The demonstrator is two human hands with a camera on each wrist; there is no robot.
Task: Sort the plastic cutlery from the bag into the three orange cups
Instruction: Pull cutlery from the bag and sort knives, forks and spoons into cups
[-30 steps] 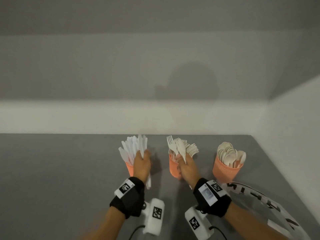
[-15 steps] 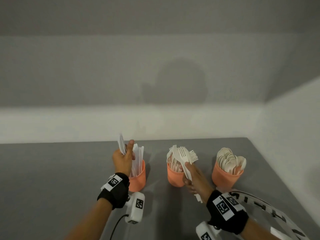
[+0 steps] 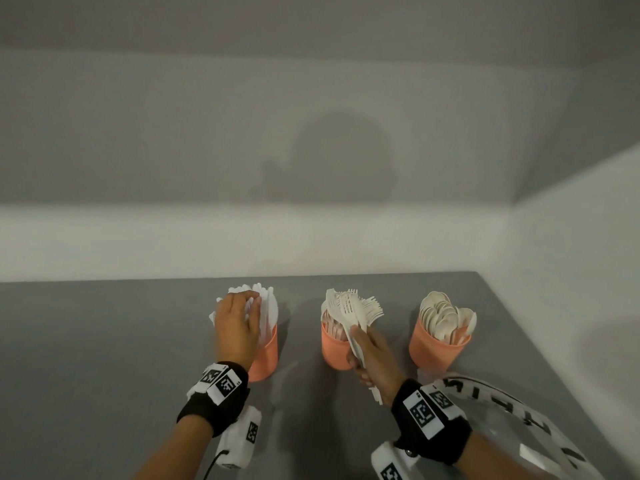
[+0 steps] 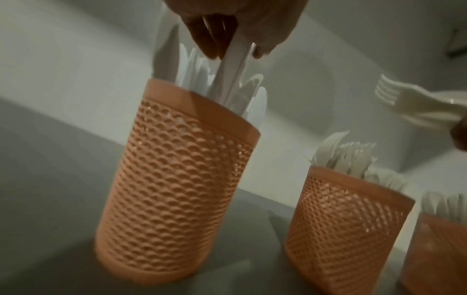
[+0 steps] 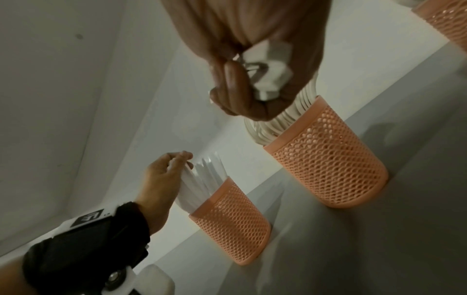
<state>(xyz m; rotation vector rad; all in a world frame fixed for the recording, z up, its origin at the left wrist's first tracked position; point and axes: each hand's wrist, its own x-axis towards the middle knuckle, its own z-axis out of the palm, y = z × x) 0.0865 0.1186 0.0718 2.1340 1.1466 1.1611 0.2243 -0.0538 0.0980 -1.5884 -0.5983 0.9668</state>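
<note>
Left orange perforated plastic cup: white plastic knives, raised clear half a second ago, now lowered inside, pinched by the left hand. Middle orange cup: a bundle of cream plastic forks gripped over it by the right hand, not yet released. Right orange cup: spoons stowed. Clear printed bag lies beside; sorting is judged nearly finished.

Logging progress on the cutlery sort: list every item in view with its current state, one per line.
Left cup: upright, holds knives.
Middle cup: upright, holds forks.
Right cup: upright, full of spoons.
Left hand: fingers pinch knives standing in the left cup.
Right hand: grips a bundle of forks beside the middle cup, not yet in.
Bag: lies flat on table.
</note>
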